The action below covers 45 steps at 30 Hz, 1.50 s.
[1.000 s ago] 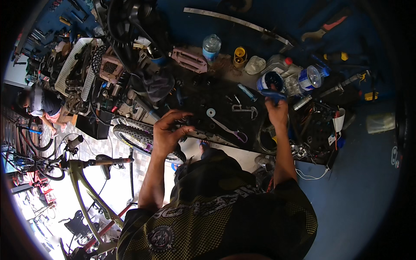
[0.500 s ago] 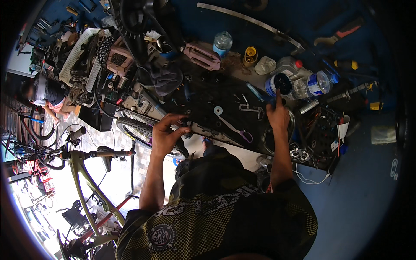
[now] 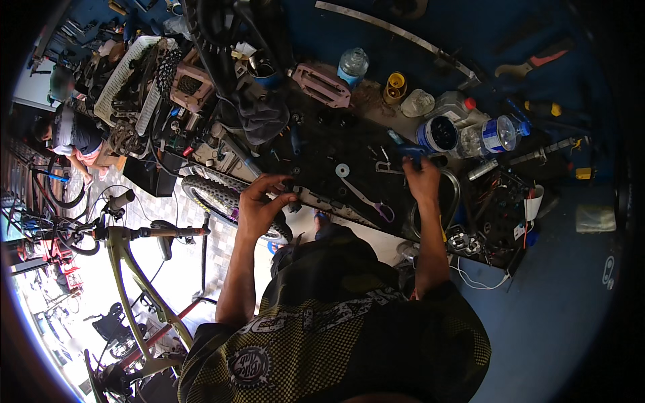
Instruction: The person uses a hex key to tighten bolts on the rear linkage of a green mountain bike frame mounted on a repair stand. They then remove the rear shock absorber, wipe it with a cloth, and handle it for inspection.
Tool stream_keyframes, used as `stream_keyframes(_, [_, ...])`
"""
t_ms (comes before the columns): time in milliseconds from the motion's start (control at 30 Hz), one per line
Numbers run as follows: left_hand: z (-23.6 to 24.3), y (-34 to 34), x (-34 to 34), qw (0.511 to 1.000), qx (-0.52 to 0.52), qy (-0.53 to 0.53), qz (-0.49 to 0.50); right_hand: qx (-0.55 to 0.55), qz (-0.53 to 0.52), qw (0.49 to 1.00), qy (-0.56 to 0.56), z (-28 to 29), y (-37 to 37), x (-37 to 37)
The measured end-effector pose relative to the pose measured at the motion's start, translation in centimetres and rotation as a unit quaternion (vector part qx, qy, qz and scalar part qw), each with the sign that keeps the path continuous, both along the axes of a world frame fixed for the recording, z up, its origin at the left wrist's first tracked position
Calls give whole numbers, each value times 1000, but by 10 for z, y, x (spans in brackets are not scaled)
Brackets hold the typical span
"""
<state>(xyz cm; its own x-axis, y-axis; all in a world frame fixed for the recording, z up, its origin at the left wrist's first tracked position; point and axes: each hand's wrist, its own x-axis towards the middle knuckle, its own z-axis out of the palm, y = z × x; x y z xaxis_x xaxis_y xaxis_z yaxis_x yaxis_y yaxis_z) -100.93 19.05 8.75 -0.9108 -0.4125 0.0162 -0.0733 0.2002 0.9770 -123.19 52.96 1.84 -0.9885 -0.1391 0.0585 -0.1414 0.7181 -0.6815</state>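
My left hand (image 3: 265,198) is at the bench's front edge, fingers curled around something small and dark that I cannot make out. My right hand (image 3: 422,176) holds a blue object (image 3: 411,153), perhaps a tool handle, just below the blue-and-white tub (image 3: 437,132). Between my hands, a white disc (image 3: 342,170) and a purple-handled tool (image 3: 383,212) lie on the dark mat (image 3: 322,148). A pale bracket (image 3: 383,166) is left of my right hand, near a coiled tube (image 3: 447,201).
A white basket (image 3: 117,94) of parts, pink pedals (image 3: 319,84) and bottles (image 3: 353,64) crowd the bench. An olive bicycle frame (image 3: 138,289) stands at lower left, beside a tyre (image 3: 205,195). Another person (image 3: 74,134) sits at far left. A blue wall (image 3: 551,302) is at right.
My right hand dipped toward the tub half a second ago and has moved left, the blue object showing in it again. My left hand barely moved. The view has shifted slightly.
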Motion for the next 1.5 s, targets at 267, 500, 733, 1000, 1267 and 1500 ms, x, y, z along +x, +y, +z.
stream_keyframes(267, [-8,6,6,999,45,-21,21,-75,26,997,-7,4,-35,-21])
stream_keyframes(500, [-19,15,19,995,78,-56,41,-116,141,980,-76,-20,-88,-9])
stream_keyframes(733, [-29,18,29,994,49,-64,71,53,283,956,-60,-17,-137,16])
stream_keyframes(1000, [-33,20,34,993,30,-72,83,70,298,951,-40,-35,-143,17])
stream_keyframes(1267, [-41,20,32,994,27,-79,74,34,302,951,-58,-22,-133,13])
stream_keyframes(1500, [-38,17,32,991,27,-95,85,-34,361,926,-103,-24,-136,49])
